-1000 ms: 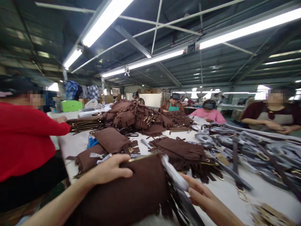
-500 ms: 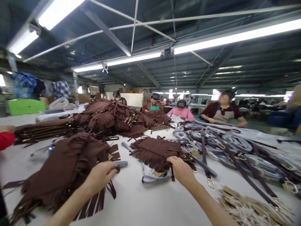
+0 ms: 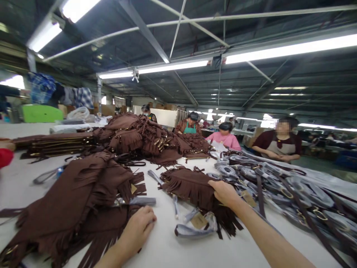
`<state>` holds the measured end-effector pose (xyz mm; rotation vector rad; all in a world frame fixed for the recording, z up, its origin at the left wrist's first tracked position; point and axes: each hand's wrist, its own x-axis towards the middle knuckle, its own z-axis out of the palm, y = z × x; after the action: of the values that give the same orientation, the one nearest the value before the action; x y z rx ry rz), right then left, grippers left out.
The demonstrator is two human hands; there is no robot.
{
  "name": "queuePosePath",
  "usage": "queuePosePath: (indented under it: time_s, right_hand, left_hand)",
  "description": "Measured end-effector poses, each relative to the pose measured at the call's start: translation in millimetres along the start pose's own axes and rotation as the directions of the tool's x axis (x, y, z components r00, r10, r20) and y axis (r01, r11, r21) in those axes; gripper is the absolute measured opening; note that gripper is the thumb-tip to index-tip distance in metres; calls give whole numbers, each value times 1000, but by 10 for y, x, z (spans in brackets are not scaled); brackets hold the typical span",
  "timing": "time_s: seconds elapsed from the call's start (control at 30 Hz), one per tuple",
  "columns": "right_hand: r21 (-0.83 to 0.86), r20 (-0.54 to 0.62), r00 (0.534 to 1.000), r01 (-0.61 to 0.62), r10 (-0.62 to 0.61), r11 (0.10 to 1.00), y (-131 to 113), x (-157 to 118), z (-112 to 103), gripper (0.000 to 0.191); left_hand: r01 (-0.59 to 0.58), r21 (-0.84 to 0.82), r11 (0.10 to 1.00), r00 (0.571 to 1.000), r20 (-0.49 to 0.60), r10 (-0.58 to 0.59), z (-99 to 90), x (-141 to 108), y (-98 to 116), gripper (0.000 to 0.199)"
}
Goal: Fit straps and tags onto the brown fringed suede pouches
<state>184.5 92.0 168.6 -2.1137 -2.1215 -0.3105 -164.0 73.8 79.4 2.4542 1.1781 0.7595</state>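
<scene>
My right hand (image 3: 224, 192) grips the upper right edge of a brown fringed bag (image 3: 189, 186) lying on the white table (image 3: 167, 249). My left hand (image 3: 141, 225) rests by the fringe of a stack of brown fringed bags (image 3: 75, 193), its fingers curled down; what they hold, if anything, is hidden. Just above it, a plastic-wrapped strap end (image 3: 142, 201) sticks out from the stack. In front of the gripped bag lie a wrapped strap loop (image 3: 193, 230) and a tan tag (image 3: 199, 220).
A large heap of brown bags (image 3: 131, 137) lies farther back. Wrapped straps with metal clasps (image 3: 281, 186) cover the right side. Several people sit beyond the table, and a red sleeve (image 3: 5, 157) shows at the left edge.
My left hand has moved down, off the wrapped strap end. The bag under my right hand has shifted, showing more of the strap loop and tag. The view has turned slightly left.
</scene>
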Motion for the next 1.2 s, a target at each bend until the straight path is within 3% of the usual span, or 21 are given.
queuePosePath:
  time_s: [0.17, 0.27, 0.33, 0.4, 0.5, 0.57, 0.67, 0.77, 0.83, 0.93, 1.07, 1.13, 1.2]
  right_hand:
    - [225, -201, 977, -17, 64, 974, 167, 153, -638, 38]
    - [423, -285, 956, 55, 75, 905, 196, 135, -1019, 37]
    - [529, -302, 951, 108, 67, 842, 165, 54, -1185, 37]
    - [670, -273, 960, 140, 66, 729, 92, -66, -1265, 38]
    - [916, -133, 989, 101, 58, 389, -85, -261, -1269, 38]
    - [972, -59, 998, 53, 22, 227, -221, -370, -1249, 40]
    - [975, -31, 997, 45, -68, 215, -376, -479, -1251, 44]
    - [964, -34, 992, 64, -120, 257, -402, -530, -1296, 45]
    - [946, -48, 991, 85, -124, 313, -357, -541, -1338, 44]
    - [881, -136, 981, 183, -138, 436, -278, -567, -1431, 39]
    - [635, -286, 911, 412, -296, 654, -304, -771, -1546, 40]
    - [515, -257, 883, 470, -394, 717, -387, -976, -1494, 44]
    - [454, -163, 886, 459, -435, 764, -501, -1232, -1314, 48]
  left_hand:
    - [24, -149, 989, 997, -72, -35, 33, -13, -64, 21]
    - [126, -410, 903, 974, -121, -191, 24, 26, -140, 30]
    - [181, -662, 727, 937, -110, -333, -28, 61, -148, 50]
    - [186, -874, 448, 907, -22, -420, -118, 76, -82, 72]
    - [186, -981, 49, 929, 160, -334, -275, 39, 158, 88]
    - [189, -977, -99, 953, 207, -221, -354, -3, 355, 82]
    - [138, -953, -269, 970, 185, -155, -410, -41, 559, 52]
    - [27, -913, -406, 965, 129, -227, -442, -39, 573, 21]
    - [-28, -899, -437, 957, 102, -270, -493, -25, 519, 14]
    - [-36, -912, -409, 963, 78, -258, -637, 22, 455, 28]
    - [-53, -983, -175, 965, -5, -262, -889, 139, 395, 41]
    - [-58, -995, -78, 961, -35, -274, -989, 169, 324, 35]
    - [-41, -999, 21, 956, -45, -290, -1037, 140, 230, 26]
